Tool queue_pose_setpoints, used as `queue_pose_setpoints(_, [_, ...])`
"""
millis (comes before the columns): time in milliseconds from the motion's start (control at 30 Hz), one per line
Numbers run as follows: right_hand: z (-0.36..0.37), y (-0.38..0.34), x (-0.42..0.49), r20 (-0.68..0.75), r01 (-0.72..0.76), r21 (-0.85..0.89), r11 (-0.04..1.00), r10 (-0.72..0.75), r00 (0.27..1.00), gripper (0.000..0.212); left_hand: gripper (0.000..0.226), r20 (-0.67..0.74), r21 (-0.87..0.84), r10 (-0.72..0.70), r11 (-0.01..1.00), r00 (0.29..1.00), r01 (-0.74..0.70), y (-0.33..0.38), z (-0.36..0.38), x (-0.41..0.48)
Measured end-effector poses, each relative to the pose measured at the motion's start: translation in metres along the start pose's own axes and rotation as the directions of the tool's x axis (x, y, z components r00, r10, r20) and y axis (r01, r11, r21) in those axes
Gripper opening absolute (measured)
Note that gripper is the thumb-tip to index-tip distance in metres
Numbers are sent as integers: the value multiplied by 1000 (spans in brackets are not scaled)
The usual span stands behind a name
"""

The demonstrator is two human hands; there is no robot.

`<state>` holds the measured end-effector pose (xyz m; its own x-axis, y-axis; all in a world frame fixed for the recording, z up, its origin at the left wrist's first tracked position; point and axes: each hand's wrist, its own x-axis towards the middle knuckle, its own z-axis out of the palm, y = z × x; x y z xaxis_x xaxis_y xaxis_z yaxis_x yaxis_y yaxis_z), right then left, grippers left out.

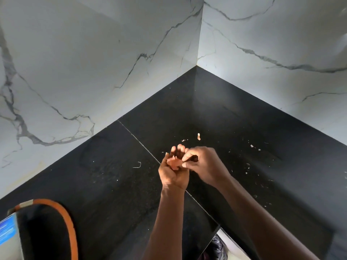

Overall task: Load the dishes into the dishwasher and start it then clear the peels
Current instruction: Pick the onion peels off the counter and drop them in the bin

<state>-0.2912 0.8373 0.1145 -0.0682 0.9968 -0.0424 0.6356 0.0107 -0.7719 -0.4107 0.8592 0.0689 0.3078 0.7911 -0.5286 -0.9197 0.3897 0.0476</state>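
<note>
Mostly the peels (174,163) sit bunched in the cupped palm of my left hand (173,175), its fingers curled up around them. My right hand (204,166) meets it from the right, fingertips pinched onto the pile's edge. Both are over the black countertop (112,175), where a loose peel strip (198,136) lies beyond my fingers, toward the marble corner, among smaller scraps (251,146).

Dim overall; light glow at wall corner (201,61); glossy countertop (216,113) reflects it; wide-angle edge bending.
</note>
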Motion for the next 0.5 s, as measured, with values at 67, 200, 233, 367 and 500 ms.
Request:
queue_pose_setpoints(67, [-18,8,6,-8,-14,9,1000,15,1000,11,40,-21,-72,-31,997,999,30,1,-3,3])
queue_pose_setpoints(200, [-67,80,22,-312,-283,-39,958,257,915,9,43,-45,-131,-52,990,998,45,1,-5,4])
queue_pose_setpoints(233, [-80,104,19,-401,-378,-109,919,308,863,13,43,-42,-116,-53,992,998,48,1,-5,3])
queue_pose_setpoints(367, [-116,171,-6,-517,-646,-250,721,465,719,29,41,-33,-69,-57,996,998,54,-5,-3,0])
queue_pose_setpoints(500, [-98,171,-16,-409,-627,-353,695,488,771,23,41,-41,-33,-53,998,998,51,-16,-2,1])
